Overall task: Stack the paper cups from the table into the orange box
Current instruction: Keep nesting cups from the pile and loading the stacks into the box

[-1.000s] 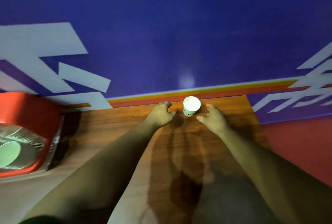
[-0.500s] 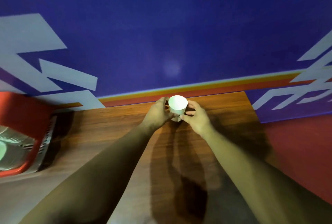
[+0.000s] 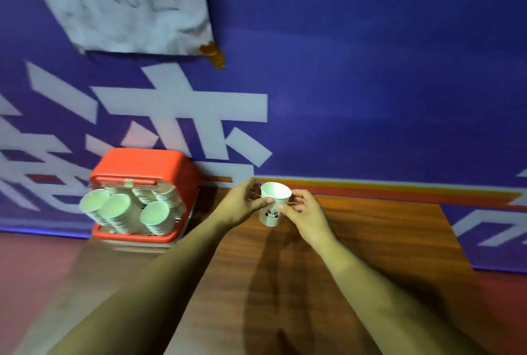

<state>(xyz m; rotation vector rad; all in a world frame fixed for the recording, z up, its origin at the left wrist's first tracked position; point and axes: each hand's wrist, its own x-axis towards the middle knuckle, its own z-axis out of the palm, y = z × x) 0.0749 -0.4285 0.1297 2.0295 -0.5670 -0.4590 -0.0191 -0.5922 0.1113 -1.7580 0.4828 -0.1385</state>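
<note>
Over the far edge of the wooden table (image 3: 370, 240), close to the wall, you hold one paper cup (image 3: 273, 203) between both hands; the cup is white, mouth up, leaning slightly, with a small panda print (image 3: 271, 214) on the side that faces you.

- Your left hand (image 3: 239, 206) grips the cup from its left; the thumb lies across the near side just under the rim and the fingers curl round the back.
- Your right hand (image 3: 306, 213) pinches the cup from its right – thumb tip on the near side, fingers bent behind the rim.
- Whether the cup's base touches the wood or hangs just clear of it cannot be told.

The orange box (image 3: 142, 163) sits at the table's far left corner, against the wall and well apart from the cup in your hands; its open side is turned towards you. Inside it are stacks of cups (image 3: 119, 212), nested and leaning, mouths towards you – three stacks in front and more behind; this part is blurred, so no count is noted.

Behind all this is a blue wall (image 3: 370, 69) with large white characters; a white crumpled sheet (image 3: 128, 4) hangs at upper left, with a scrap of brown tape (image 3: 213, 54) at its lower right corner; red floor (image 3: 507, 312) shows to the table's right.
</note>
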